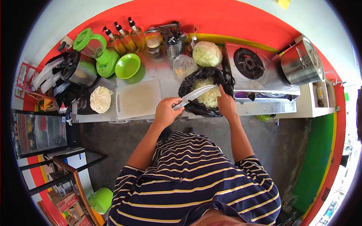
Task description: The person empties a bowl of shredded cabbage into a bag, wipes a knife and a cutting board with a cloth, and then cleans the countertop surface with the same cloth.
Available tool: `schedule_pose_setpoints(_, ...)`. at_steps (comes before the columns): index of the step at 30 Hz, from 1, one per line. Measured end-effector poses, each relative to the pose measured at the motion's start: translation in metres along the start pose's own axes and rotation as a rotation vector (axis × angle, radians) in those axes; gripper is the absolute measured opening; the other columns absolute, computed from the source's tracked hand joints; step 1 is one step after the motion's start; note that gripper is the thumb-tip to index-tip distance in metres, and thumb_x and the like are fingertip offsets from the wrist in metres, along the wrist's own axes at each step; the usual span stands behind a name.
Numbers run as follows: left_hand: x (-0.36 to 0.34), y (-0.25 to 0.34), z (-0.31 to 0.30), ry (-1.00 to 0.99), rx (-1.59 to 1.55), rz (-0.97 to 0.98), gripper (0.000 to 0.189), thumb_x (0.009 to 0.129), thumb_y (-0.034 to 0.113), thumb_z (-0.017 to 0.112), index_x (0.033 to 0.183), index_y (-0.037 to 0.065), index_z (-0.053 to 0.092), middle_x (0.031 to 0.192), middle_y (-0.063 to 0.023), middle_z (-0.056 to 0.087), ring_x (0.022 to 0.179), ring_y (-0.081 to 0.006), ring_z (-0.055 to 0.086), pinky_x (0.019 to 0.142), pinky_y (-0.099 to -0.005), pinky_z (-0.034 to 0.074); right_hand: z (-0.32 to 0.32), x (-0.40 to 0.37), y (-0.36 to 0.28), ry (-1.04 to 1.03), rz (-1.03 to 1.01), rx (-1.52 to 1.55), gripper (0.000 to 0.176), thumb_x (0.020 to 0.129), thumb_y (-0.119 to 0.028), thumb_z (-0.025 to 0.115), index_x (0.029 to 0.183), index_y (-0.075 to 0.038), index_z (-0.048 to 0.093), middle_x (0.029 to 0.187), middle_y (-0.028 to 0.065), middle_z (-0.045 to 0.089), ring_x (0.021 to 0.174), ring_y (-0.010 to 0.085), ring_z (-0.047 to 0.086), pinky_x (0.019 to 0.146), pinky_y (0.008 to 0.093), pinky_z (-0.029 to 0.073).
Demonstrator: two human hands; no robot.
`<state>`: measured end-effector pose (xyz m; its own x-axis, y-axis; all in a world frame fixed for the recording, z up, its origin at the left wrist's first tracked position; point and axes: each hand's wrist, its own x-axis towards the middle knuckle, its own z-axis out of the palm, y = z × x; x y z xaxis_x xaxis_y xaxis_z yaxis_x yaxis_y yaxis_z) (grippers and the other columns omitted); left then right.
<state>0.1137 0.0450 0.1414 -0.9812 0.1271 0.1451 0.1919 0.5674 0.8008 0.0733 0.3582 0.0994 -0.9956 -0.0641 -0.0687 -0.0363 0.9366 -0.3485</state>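
The left hand clasps a long silver metal knife over pale shredded cabbage in a crumpled black plastic bag — right hand near the tip, grip unclear.

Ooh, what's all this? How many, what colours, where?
knife: one, silver, in left hand
shreds: many, pale, in black bag
black bag: one, black, left of stove
whole cabbage: one, green, behind shreds
vegetable: one, cream, left of board
board: one, white, left of shreds
bowl: one, green, behind board
blender: one, green, left of bowl
pump bottles: three, amber, by wall
stove: one, silver, right of shreds
tall pot: one, silver, at stove's right
bucket: one, green, lower left
shelf clutter: uncountable, mixed, left
left hand: one, bare, on knife
right hand: one, bare, by knife tip
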Motion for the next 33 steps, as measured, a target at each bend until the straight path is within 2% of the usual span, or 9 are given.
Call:
schedule_pose_setpoints(2, -0.003, -0.015, -0.008, -0.014, -0.056, -0.028, 0.039, 0.078, 0.013, 0.087, 0.114, 0.004, 0.076, 0.098, -0.0128, 0.075, 0.079, -0.0223, 0.07, 0.069, -0.0348, 0.055, 0.019, 0.009, 0.013, 0.188, -0.1, 0.081, 0.055, 0.094, -0.012, 0.055, 0.149, -0.018, 0.055, 0.091, 0.0171, 0.074, 0.082, 0.0456, 0.07, 0.078, 0.0559, 0.054)
schedule_pose_setpoints(3, -0.003, -0.021, -0.013, 0.025, -0.052, 0.002, 0.039, 0.079, 0.011, 0.087, 0.115, 0.004, 0.076, 0.095, -0.0124, 0.075, 0.074, -0.0203, 0.068, 0.067, -0.0328, 0.054, 0.001, 0.009, -0.003, -0.008, 0.115, 0.046, 0.044, 0.095, -0.01, 0.058, 0.137, -0.018, 0.066, 0.105, 0.0163, 0.074, 0.096, 0.0434, 0.069, 0.084, 0.0527, 0.054)
schedule_pose_setpoints(7, -0.011, -0.046, -0.04, 0.066, -0.093, -0.05, 0.038, 0.079, 0.01, 0.086, 0.115, 0.003, 0.075, 0.092, -0.0117, 0.074, 0.071, -0.0178, 0.066, 0.065, -0.0311, 0.053, 0.001, 0.002, -0.028, 0.161, -0.113, -0.014, 0.057, 0.09, -0.004, 0.066, 0.145, -0.019, 0.059, 0.133, 0.0156, 0.062, 0.123, 0.0386, 0.057, 0.099, 0.0467, 0.051)
schedule_pose_setpoints(9, -0.017, -0.076, -0.055, 0.085, -0.194, -0.185, 0.037, 0.079, 0.016, 0.084, 0.113, 0.004, 0.075, 0.093, -0.0145, 0.075, 0.074, -0.0299, 0.071, 0.07, -0.0378, 0.056, 0.003, 0.002, -0.056, 0.229, -0.073, -0.009, 0.06, 0.089, -0.004, 0.067, 0.147, -0.019, 0.057, 0.133, 0.0169, 0.06, 0.122, 0.039, 0.057, 0.099, 0.0481, 0.051)
schedule_pose_setpoints(13, -0.03, -0.16, -0.097, 0.111, -0.166, -0.243, 0.038, 0.079, 0.015, 0.084, 0.114, 0.004, 0.075, 0.093, -0.0148, 0.076, 0.078, -0.0303, 0.072, 0.074, -0.0385, 0.056, 0.021, 0.005, -0.122, 0.368, -0.056, 0.114, 0.052, 0.089, -0.004, 0.068, 0.139, -0.01, 0.059, 0.126, 0.0205, 0.061, 0.115, 0.0397, 0.06, 0.096, 0.0499, 0.051)
schedule_pose_setpoints(15, -0.034, -0.2, -0.123, 0.18, 0.025, -0.127, 0.037, 0.079, 0.015, 0.084, 0.113, 0.005, 0.076, 0.095, -0.0141, 0.076, 0.087, -0.0304, 0.07, 0.08, -0.04, 0.056, 0.031, 0.003, -0.169, 0.357, -0.053, 0.138, 0.047, 0.088, -0.004, 0.068, 0.135, -0.008, 0.061, 0.123, 0.0209, 0.062, 0.11, 0.0396, 0.063, 0.094, 0.0496, 0.051)
schedule_pose_setpoints(17, -0.04, -0.226, -0.155, 0.141, 0.084, -0.12, 0.036, 0.079, 0.016, 0.084, 0.112, 0.004, 0.076, 0.097, -0.0141, 0.076, 0.088, -0.0303, 0.07, 0.08, -0.0399, 0.056, 0.043, 0.008, -0.218, 0.215, -0.053, 0.365, 0.037, 0.089, -0.005, 0.067, 0.126, -0.005, 0.065, 0.11, 0.0195, 0.066, 0.099, 0.0378, 0.066, 0.089, 0.0483, 0.053)
schedule_pose_setpoints(22, -0.038, -0.284, -0.204, -0.021, 0.165, -0.046, 0.034, 0.08, 0.018, 0.082, 0.111, 0.006, 0.078, 0.101, -0.0116, 0.076, 0.097, -0.0306, 0.067, 0.085, -0.042, 0.055, 0.11, 0.028, -0.298, 0.091, -0.266, 0.308, 0.024, 0.09, -0.007, 0.067, 0.114, -0.002, 0.069, 0.097, 0.0145, 0.071, 0.093, 0.0343, 0.067, 0.084, 0.0456, 0.054)
schedule_pose_setpoints(33, -0.039, -0.297, -0.224, -0.288, 0.271, 0.054, 0.032, 0.082, 0.011, 0.076, 0.112, 0.005, 0.07, 0.109, -0.0121, 0.071, 0.108, -0.0328, 0.068, 0.089, -0.0451, 0.057, 0.161, 0.016, -0.401, -0.002, -0.167, 0.474, 0.017, 0.092, -0.007, 0.068, 0.106, 0.001, 0.074, 0.098, 0.0167, 0.075, 0.085, 0.0281, 0.07, 0.076, 0.0396, 0.055)
